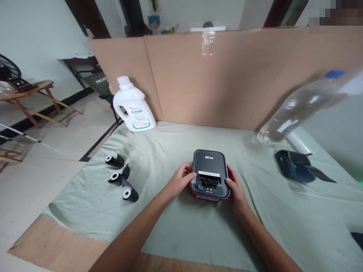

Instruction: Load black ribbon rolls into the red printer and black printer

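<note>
Holding one printer point(210, 160), black on top and red along its sides, two bare hands, just right of centre and below the middle of the frame. Left hand point(181, 177): thumb on the top's left edge, fingers bent against that side, clamped on the printer. Right hand point(236, 187): thumb on the right edge, remaining fingers close along the flank, likewise clamped on the printer. Top of printer: white lettering towards the far end; one white label point(209, 174); below it, a slot point(210, 182) with crinkled black material inside. Beneath: one pale green cloth point(170, 147), wrinkled, leaving bare a strip of wooden tabletop point(70, 236) at lower left. Left of centre: three black rolls with white cores, one higher point(117, 161), one in the middle point(115, 176) and one lower point(130, 193), loose black ends showing. Upper left of centre: one white jug point(134, 109), handled and capped, upright before the cardboard point(204, 83), which spans the upper frame and bears clear tape point(208, 41) at its top edge. Upper right: one clear bottle point(295, 105), blue cap point(335, 74). Right, below the bottle: one dark device point(292, 166) with a black strip point(321, 173) extending rightward; a white tube point(299, 141) just behind. Far upper left: a fan point(8, 71) on a wooden stool point(39, 87).
</note>
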`<state>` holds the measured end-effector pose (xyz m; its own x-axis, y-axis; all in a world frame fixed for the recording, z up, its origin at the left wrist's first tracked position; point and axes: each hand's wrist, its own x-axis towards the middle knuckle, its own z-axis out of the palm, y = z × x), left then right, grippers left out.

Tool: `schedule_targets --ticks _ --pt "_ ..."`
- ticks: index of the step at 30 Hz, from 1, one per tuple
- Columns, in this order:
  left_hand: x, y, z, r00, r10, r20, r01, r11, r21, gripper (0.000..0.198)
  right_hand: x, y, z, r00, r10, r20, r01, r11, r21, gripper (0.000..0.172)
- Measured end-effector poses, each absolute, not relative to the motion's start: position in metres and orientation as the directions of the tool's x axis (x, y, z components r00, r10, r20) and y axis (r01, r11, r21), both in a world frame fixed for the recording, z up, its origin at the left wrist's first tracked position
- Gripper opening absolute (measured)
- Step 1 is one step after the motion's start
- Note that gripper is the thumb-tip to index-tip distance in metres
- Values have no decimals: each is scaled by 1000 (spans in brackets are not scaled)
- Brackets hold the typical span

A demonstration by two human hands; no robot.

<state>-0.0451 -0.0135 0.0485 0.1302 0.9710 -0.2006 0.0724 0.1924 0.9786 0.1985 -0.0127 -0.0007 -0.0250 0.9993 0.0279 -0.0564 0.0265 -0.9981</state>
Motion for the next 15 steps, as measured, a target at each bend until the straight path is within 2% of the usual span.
schedule_targets --ticks 3,8,11,15 --pt "-39 -33 51 31 996 -82 177 75 981 32 212 -34 -5 -106 994 31 -3 31 -1000 56" --pt "-36 -57 57 53 996 -74 311 54 949 52 200 -51 -2 -240 954 180 203 231 -952 85" --pt "-54 -49 69 5 999 -52 390 46 920 46 169 -33 7 -258 930 260 244 323 -914 84" --pt "-116 -15 91 -66 997 33 399 -4 917 36 102 17 24 -346 869 353 196 435 -879 87"
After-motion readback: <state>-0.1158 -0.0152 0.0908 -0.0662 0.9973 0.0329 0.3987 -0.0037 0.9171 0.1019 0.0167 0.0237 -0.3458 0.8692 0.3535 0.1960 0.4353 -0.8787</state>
